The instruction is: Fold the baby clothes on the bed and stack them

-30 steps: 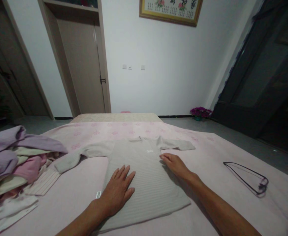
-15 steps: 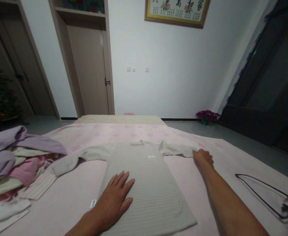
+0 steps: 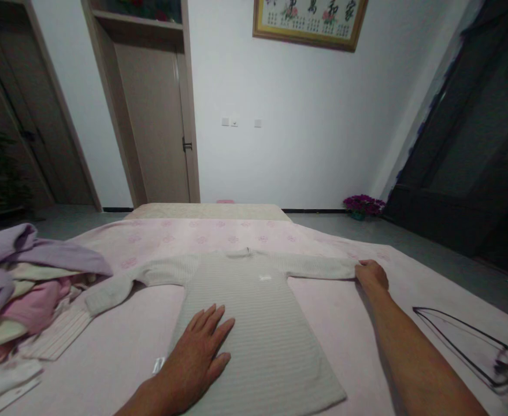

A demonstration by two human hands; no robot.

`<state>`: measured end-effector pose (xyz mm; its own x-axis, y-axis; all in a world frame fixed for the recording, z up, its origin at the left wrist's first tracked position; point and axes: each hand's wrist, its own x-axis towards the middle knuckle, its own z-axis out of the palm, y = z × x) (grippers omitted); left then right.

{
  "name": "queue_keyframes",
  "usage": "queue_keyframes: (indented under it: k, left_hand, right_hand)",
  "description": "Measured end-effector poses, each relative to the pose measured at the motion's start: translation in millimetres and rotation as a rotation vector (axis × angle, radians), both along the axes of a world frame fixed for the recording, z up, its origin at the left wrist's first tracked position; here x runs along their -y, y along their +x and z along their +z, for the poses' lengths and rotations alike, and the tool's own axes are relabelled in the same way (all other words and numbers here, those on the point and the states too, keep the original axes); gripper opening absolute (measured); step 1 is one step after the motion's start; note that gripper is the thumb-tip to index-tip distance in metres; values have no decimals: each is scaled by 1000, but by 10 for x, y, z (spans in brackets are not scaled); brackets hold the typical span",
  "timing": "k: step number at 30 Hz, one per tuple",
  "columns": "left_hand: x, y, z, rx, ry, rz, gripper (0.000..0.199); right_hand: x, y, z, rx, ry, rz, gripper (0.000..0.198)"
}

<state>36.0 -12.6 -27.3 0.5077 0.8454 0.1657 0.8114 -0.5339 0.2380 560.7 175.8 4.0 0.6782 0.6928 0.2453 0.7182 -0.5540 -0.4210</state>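
Rested spread left hand (image 3: 204, 349) on striped long-sleeved top (image 3: 258, 335); pinched cuff (image 3: 351, 269) in right hand (image 3: 373, 277), seemingly straightening sleeve (image 3: 318, 267); next likely needed bent opposite sleeve (image 3: 110, 294) smoothed.

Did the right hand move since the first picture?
Yes. Judged against the purple flowers by the wall, the right hand has moved rightward, from the side of the shirt to the end of its sleeve.

A gold-framed picture (image 3: 309, 22) hangs on the wall (image 3: 301, 138), purple flowers (image 3: 363, 204) (potted) on the floor (image 3: 414, 240).
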Motion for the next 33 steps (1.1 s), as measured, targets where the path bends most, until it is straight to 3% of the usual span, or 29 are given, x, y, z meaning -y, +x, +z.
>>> queue_keyframes:
  k: [2,4,7,12,15,18,23,33]
  left_hand:
    - [15,7,19,-29,1,8,56]
    - [24,13,33,-50,-5,12,55]
    - [22,19,34,-57,-4,19,55]
    - [17,20,27,-39,-12,18,56]
    - [26,16,49,-30,-28,16,56]
    - [35,18,91,-36,-57,17,57]
    - [36,31,144,-29,-102,25,59]
    - [55,31,246,-21,-142,29,61]
  right_hand:
    - [50,-95,-30,24,8,-26,47]
    - [46,-313,-41,106,17,47,49]
    - [-50,-814,-41,265,-27,405,53]
    - [-208,-1664,-156,303,-137,821,57]
    - [-216,-1892,-230,303,-282,990,61]
    - [-235,-1906,-205,300,-313,905,57]
    - [-402,-2006,-25,314,-244,688,48]
    - [-762,-3055,-50,253,-183,728,33]
